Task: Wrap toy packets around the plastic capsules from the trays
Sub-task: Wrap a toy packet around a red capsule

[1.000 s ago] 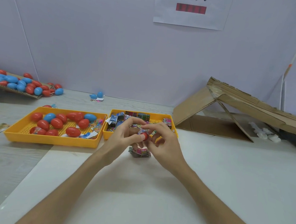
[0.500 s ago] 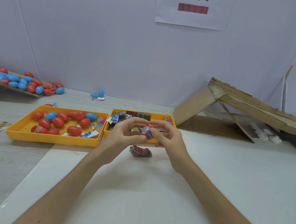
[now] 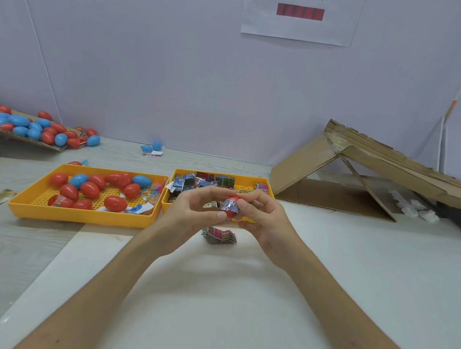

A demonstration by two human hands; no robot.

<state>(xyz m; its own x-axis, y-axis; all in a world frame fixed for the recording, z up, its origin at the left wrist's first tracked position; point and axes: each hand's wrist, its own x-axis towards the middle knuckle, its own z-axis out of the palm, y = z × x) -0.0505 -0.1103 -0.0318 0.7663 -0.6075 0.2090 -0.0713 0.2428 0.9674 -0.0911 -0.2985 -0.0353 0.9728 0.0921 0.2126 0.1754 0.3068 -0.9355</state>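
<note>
Slightly higher than a second ago, the left hand (image 3: 192,210) and right hand (image 3: 264,219) pinch a red capsule (image 3: 232,199) between their fingertips, a blue toy packet (image 3: 230,207) wrapped round its middle, above the near edge of the packet tray (image 3: 246,183); a pink packet (image 3: 219,235) lies on the counter (image 3: 355,270) beneath.

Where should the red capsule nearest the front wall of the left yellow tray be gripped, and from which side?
Probably across its narrow middle, fingers coming down from above. The red capsule lies on its side, long axis roughly left to right, top uncovered; the front wall of the left yellow tray stands in the way of a low approach.
</note>
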